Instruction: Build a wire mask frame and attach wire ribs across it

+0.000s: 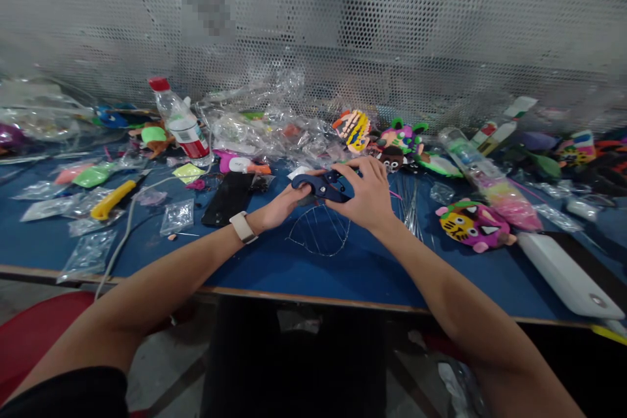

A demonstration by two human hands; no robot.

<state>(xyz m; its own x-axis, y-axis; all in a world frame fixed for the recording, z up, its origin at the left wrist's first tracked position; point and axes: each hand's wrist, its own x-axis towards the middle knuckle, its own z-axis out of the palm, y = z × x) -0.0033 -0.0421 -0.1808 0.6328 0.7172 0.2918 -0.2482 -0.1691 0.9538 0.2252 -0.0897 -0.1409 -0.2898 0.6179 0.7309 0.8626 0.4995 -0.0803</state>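
Note:
Near the middle of the blue table, my left hand point(283, 208) is closed on one end of a dark blue object point(323, 189), perhaps a tool. The fingers of my right hand point(365, 194) are bent round its other end, from the right. Just below both hands is a thin wire frame point(321, 235), a rounded outline with several fine wires across it. Whether the wire frame touches my fingers is hidden. A white band is on my left wrist.
A black phone point(228, 199), a yellow cutter point(113, 200) and a bottle point(181, 121) lie or stand to the left. At right are thin wires point(413, 209), a colourful clay mask point(474, 225) and a white device point(571, 274). Plastic bags point(274, 130) line the back.

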